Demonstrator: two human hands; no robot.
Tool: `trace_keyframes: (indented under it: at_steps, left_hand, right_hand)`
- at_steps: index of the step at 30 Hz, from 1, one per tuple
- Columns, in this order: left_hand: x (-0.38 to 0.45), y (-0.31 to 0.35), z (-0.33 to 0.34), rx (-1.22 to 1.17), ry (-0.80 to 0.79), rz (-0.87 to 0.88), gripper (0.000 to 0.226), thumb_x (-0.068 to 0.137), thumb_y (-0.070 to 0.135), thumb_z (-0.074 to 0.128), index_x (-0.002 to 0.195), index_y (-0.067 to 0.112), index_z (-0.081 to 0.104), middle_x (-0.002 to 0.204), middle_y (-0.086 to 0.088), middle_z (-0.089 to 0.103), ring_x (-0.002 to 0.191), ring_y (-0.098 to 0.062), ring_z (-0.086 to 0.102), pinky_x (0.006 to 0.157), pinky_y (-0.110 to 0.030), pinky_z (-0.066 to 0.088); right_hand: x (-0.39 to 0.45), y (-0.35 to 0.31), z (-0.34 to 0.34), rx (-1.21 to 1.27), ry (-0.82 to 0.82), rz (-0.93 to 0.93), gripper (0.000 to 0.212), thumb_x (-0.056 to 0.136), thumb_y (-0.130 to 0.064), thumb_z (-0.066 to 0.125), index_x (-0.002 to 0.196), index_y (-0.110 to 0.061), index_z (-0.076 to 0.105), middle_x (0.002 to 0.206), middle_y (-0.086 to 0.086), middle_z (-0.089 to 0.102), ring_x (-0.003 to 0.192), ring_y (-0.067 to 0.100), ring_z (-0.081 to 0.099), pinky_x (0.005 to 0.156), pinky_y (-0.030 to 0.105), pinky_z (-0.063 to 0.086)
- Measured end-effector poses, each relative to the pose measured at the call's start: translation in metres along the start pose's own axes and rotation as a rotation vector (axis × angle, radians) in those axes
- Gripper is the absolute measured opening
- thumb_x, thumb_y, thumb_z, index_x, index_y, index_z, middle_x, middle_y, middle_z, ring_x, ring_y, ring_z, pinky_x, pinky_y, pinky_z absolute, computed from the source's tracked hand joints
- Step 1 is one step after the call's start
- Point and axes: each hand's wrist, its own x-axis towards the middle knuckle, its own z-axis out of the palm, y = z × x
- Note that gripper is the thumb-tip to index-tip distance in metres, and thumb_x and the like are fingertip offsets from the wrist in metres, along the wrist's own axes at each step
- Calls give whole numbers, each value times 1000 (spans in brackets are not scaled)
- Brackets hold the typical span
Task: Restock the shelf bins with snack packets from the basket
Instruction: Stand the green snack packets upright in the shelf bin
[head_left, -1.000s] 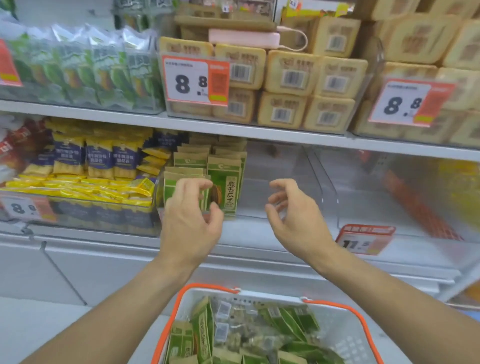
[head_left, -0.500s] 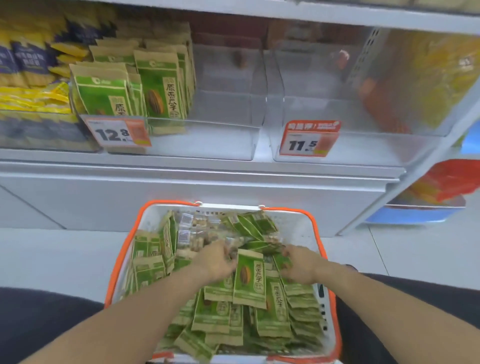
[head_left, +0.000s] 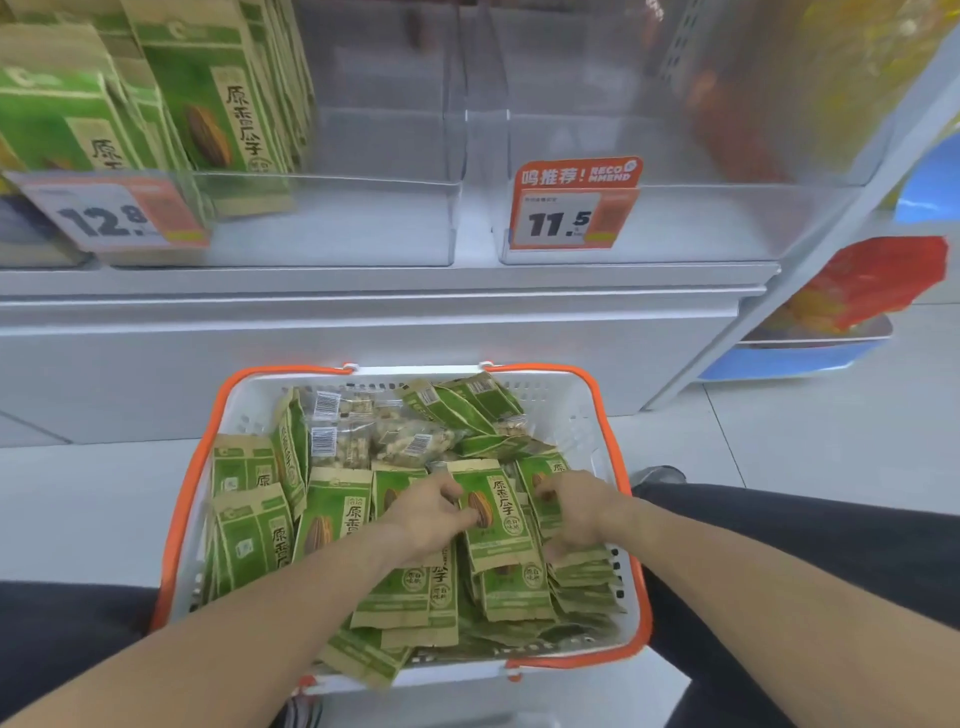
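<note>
A white basket with an orange rim (head_left: 184, 499) sits on the floor before me, full of green snack packets (head_left: 260, 530) and a few clear packets (head_left: 363, 436) at its back. My left hand (head_left: 426, 514) is down in the basket, its thumb and fingers pinching a green packet (head_left: 501, 525) that stands up from the pile. My right hand (head_left: 576, 512) grips other green packets just to the right of it. Above, a clear shelf bin (head_left: 374, 223) with a 12.8 tag holds upright green packets (head_left: 208, 109) on its left side.
A second clear bin (head_left: 675, 223) with an 11.5 tag stands to the right, nothing visible inside it. The white shelf base (head_left: 363, 332) runs behind the basket. A red and yellow bag (head_left: 872, 286) lies on a low blue stand at right. My dark trouser legs flank the basket.
Both hands came down from the shelf bin into the basket. They now hold green packets, and the view has dropped and moved closer to the basket.
</note>
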Motion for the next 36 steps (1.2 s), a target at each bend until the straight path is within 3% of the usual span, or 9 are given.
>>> trace_keyframes:
  at_steps: [4,7,10,15,20,24,27,32,36]
  left_hand:
    - [3,3,1,-14,-8,-28,47,90,31,70,129,14,51,104,-2,63,98,-16,61,92,-32,50]
    - [2,4,5,64,-31,-8,55,91,32,69,137,15,45,108,1,61,98,-14,60,90,-29,48]
    - [1,5,7,125,-58,-14,65,91,33,68,146,19,37,127,-5,58,108,-21,60,99,-33,48]
    - [-2,16,3,114,-122,-31,64,95,32,62,150,21,30,136,-8,54,120,-27,57,102,-38,46]
    - [-2,16,4,31,-111,-51,60,96,30,61,148,21,34,139,-8,50,124,-27,52,106,-40,43]
    - [4,11,7,-107,-64,-84,52,95,24,63,142,22,41,95,-1,57,93,-21,65,69,-29,51]
    - [5,12,6,-187,-40,-114,47,96,22,62,139,23,44,100,-3,57,92,-23,67,61,-28,46]
    - [5,18,6,-360,-68,-149,42,102,32,51,139,16,42,116,-16,58,92,-26,69,65,-29,52]
    - [-2,28,8,-521,-124,-159,39,97,42,58,125,16,51,107,-15,66,90,-27,72,83,-37,60]
  right_hand:
    - [1,-1,1,1,21,2,83,70,-29,89,143,-17,50,141,3,55,128,23,53,108,31,42]
    - [5,5,1,-61,65,-5,62,77,-27,84,134,-18,60,136,3,58,122,23,56,104,30,44]
    - [6,12,2,-123,73,-46,46,83,-24,79,127,-20,65,131,3,61,115,22,59,98,30,46]
    - [2,19,0,-295,31,-153,45,88,-5,63,131,-20,63,125,4,63,114,24,59,96,32,47]
    - [1,25,3,-386,34,-176,17,92,-11,56,100,-11,72,96,6,64,88,25,61,82,35,53]
    - [0,28,-3,-320,115,-157,18,91,-8,55,84,-15,70,84,4,60,79,25,60,69,31,48]
    - [-8,29,-16,-78,223,-98,23,91,-6,55,70,-7,65,74,7,66,70,25,62,70,39,57]
    - [-32,21,-36,362,449,-58,11,91,-16,68,85,-13,77,100,-3,75,87,9,70,78,22,56]
    - [-49,-5,-12,423,216,-221,8,90,-20,71,85,-20,77,124,-8,69,112,8,63,102,27,46]
